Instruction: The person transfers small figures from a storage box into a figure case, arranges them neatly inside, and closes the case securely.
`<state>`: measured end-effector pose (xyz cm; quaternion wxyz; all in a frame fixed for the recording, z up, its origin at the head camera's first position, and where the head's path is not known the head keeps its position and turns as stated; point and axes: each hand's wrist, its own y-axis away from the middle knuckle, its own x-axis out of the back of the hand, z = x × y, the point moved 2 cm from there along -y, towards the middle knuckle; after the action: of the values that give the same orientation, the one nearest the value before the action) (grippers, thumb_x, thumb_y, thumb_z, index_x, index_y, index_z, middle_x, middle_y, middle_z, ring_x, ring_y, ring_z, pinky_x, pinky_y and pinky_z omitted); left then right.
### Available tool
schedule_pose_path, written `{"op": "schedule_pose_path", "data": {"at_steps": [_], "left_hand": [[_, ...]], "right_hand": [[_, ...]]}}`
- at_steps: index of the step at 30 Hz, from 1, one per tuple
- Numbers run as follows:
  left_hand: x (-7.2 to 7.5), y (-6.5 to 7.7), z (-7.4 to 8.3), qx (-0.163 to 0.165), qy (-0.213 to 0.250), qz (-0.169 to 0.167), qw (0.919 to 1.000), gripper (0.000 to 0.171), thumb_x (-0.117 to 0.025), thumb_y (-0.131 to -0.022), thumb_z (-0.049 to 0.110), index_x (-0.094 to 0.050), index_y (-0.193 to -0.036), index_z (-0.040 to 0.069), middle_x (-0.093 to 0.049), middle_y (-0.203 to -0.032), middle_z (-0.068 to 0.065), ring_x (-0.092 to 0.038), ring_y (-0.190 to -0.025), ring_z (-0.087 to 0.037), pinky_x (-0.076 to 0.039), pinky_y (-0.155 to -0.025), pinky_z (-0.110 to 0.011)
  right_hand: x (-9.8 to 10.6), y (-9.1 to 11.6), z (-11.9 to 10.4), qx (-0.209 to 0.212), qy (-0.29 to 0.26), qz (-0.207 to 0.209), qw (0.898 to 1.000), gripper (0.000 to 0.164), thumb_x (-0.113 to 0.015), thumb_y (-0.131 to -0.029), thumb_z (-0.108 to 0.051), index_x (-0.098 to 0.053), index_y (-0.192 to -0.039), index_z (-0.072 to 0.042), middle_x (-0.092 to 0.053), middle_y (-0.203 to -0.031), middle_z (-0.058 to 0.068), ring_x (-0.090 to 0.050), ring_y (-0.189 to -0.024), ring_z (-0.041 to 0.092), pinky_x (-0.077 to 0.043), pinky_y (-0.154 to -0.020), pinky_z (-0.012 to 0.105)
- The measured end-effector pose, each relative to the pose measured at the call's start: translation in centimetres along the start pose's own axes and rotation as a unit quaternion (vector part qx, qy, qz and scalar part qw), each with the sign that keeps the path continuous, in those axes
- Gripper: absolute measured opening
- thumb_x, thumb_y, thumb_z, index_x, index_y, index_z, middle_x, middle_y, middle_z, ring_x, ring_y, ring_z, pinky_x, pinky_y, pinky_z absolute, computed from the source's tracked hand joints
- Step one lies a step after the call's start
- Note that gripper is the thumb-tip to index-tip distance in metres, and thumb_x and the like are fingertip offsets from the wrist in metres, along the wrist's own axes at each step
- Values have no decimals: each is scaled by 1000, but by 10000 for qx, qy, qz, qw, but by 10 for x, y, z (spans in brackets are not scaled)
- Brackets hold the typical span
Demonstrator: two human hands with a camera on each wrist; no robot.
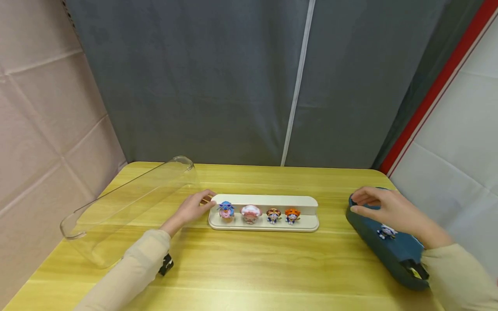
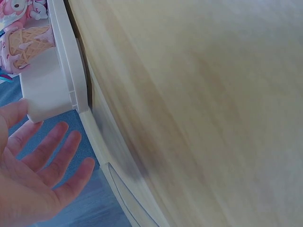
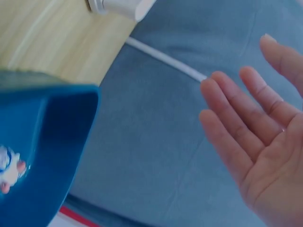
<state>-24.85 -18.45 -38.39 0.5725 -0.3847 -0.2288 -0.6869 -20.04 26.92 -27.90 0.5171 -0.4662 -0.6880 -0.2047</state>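
Observation:
A white display stand lies mid-table with a row of figurines on it: a blue-topped one on a cone, a pink one with a white top, a small brown-topped one and an orange-topped one. My left hand has its fingertips right at the stand's left end, fingers spread in the left wrist view. Over a dark blue-green bin at the right is my right hand, fingers loosely bent and holding nothing. Inside the bin sits a small blue-and-white figurine.
A clear curved plastic cover stands at the table's left, beside my left forearm. Close to that sleeve lies a small black object. A grey curtain hangs behind the wooden table.

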Motion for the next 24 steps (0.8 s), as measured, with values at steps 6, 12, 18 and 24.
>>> {"op": "schedule_pose_path", "data": {"at_steps": [6,12,18,24], "left_hand": [[-1,0,-1,6,21,-27,10000,27,-55,-88,20,-56,-111,7,-60,-100,-12,-56,-91,-28,-44,-78,-42],[-1,0,-2,15,19,-29,10000,27,-55,-88,22,-56,-111,7,-59,-101,-11,-55,-92,-27,-44,-78,-42],[-1,0,-1,-28,35,-25,10000,27,-55,-89,22,-56,-111,7,-59,-101,-11,-55,-92,-27,-45,-79,-42],[-1,-1,-3,-49,46,-2,10000,27,-55,-88,22,-56,-111,7,-60,-101,-11,-56,-91,-27,-44,-79,-42]], "right_hand": [[10,9,17,-49,-225,54,9997,21,-61,-84,-22,-58,-103,-15,-58,-98,-3,-54,-85,5,-46,-72,22],[16,19,36,-165,-474,187,9986,22,-61,-85,-17,-57,-105,-13,-59,-97,-2,-53,-86,-1,-42,-71,12],[20,27,57,-239,-516,344,9978,23,-60,-84,-12,-58,-107,-9,-61,-95,-4,-53,-84,-3,-42,-68,11],[21,32,73,-500,-543,467,9962,24,-61,-84,-15,-59,-107,-8,-62,-93,-4,-53,-82,-3,-44,-64,13]]}}
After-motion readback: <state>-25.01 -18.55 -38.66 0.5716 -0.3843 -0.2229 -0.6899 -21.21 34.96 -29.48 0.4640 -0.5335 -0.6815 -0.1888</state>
